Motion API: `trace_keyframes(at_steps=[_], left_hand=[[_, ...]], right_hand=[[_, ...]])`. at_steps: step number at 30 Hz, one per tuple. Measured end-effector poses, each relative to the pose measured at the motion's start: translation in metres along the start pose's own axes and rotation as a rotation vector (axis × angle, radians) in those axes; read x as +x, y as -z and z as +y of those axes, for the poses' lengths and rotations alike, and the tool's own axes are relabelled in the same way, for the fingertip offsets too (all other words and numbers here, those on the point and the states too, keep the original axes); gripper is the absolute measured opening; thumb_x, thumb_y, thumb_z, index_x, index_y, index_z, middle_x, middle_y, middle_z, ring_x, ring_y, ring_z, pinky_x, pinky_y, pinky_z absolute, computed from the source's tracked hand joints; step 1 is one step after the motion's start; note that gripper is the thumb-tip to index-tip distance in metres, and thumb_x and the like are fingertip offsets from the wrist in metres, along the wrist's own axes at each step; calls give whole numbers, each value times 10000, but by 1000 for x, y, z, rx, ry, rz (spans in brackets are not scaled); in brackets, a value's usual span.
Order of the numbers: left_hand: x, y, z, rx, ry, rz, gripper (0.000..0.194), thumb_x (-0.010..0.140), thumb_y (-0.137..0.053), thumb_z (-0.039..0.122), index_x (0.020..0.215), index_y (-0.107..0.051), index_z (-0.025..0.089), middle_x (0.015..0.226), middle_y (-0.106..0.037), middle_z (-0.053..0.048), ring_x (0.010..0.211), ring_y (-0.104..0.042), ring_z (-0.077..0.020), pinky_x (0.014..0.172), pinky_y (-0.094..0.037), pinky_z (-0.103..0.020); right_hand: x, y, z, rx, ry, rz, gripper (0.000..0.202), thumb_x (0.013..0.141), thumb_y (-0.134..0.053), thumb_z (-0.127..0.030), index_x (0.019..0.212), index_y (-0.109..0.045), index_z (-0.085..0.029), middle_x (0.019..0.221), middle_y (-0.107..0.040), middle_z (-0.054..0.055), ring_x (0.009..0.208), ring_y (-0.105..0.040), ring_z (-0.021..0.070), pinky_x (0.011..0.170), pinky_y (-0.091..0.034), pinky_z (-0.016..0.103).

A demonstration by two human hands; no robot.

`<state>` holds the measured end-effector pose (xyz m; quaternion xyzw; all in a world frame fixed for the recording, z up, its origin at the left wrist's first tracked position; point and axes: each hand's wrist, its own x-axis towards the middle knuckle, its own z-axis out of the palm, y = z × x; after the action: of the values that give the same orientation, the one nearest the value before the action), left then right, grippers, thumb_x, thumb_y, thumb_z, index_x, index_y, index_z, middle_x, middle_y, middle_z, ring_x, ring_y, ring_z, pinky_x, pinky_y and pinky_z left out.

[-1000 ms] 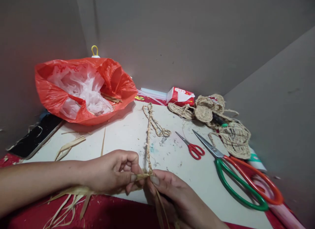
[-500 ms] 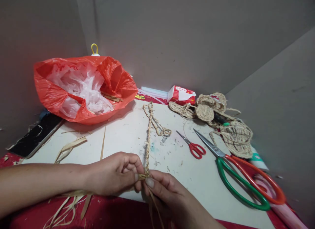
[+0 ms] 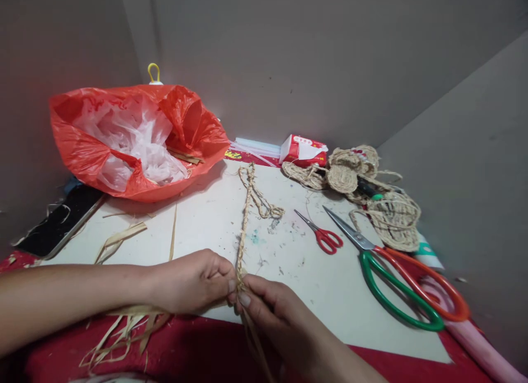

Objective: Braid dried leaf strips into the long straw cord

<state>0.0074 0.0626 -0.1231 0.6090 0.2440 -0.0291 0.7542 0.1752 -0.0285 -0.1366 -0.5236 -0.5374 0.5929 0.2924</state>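
Observation:
A thin straw braid [image 3: 245, 223] runs away from my fingers across the white board [image 3: 305, 284], its far part looped back on itself. My left hand [image 3: 198, 281] pinches the near end of the braid from the left. Close against it, my right hand [image 3: 276, 311] pinches the same end from the right. Loose straw strands [image 3: 256, 344] hang down from between the fingertips toward the near edge. More flat strands [image 3: 124, 339] lie below my left forearm on the red cloth.
A red plastic bag [image 3: 144, 190] stands at the back left beside a black phone [image 3: 61, 223]. Small red scissors [image 3: 328, 241] and large scissors [image 3: 396, 295] lie to the right. Behind them are woven straw pieces [image 3: 396, 221] and a red tissue pack [image 3: 303, 152].
The view has shifted a little, so the things on the board appear slightly higher. My hands have drawn closer together at the braid's end, and the hanging strands have shifted.

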Motion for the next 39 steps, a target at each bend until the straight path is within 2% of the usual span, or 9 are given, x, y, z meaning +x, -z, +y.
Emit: trace_keyframes(at_steps=[3,6,12,15,23,27,30,36,39], left_hand=[[3,2,-3,-85,-26,-11,379,826,-536,471,685,-599,125,584,-501,18,493,-359,-58,457,-265,-186],[4,0,-5,-125,45,-1,358,797,-564,454,652,-602,130,499,-457,37,447,-308,-62,442,-235,-199],[3,-11,-10,14,-88,151,275,791,-554,330,592,-574,141,590,-544,25,559,-401,-75,565,-316,-191],[4,-12,-13,88,-98,184,300,803,-534,349,585,-565,145,533,-500,41,517,-359,-74,545,-300,-201],[6,-15,-23,-115,-196,65,231,746,-560,294,600,-611,123,611,-637,-21,598,-556,-116,639,-417,-229],[-1,-15,-22,-172,-158,98,254,757,-576,298,568,-542,133,410,-470,51,370,-339,-47,402,-240,-189],[-5,-13,-21,-178,-147,67,331,780,-583,391,565,-484,159,352,-309,97,322,-175,-39,354,-101,-219],[-3,-13,-25,-157,-183,87,338,764,-614,426,608,-517,142,385,-347,89,352,-212,-37,383,-109,-218],[-4,-16,-21,-143,-172,154,299,740,-637,397,657,-563,120,402,-376,87,376,-229,-33,411,-124,-208]], right_hand=[[-4,2,-6,-131,64,2,225,943,-403,-271,843,-586,-187,733,-544,-11,669,-461,126,651,-362,231],[-7,-1,-8,-236,134,18,247,951,-381,-232,913,-623,-197,776,-595,-1,712,-520,134,705,-384,242],[-15,-13,-1,-485,147,219,261,933,-404,-252,929,-659,-197,850,-663,53,751,-581,180,718,-396,285],[-23,-15,-1,-573,94,316,255,916,-430,-287,824,-647,-189,743,-642,43,668,-546,174,653,-385,277],[-22,-53,-3,-351,54,441,341,929,-364,-298,663,-538,-173,557,-512,-10,567,-492,137,568,-368,233],[-17,-74,1,-586,54,561,320,946,-323,-269,824,-597,-157,705,-651,58,635,-589,168,603,-394,250],[-17,-79,-4,-873,-61,600,323,946,-311,-235,1016,-612,-139,811,-705,119,673,-652,218,598,-399,279],[-15,-90,-10,-1201,-197,584,318,933,-341,-185,1148,-563,-111,773,-718,140,636,-682,257,536,-396,296],[-26,-104,-17,-1217,-167,440,248,898,-397,-129,1005,-619,-105,751,-709,132,630,-673,240,527,-392,283]])
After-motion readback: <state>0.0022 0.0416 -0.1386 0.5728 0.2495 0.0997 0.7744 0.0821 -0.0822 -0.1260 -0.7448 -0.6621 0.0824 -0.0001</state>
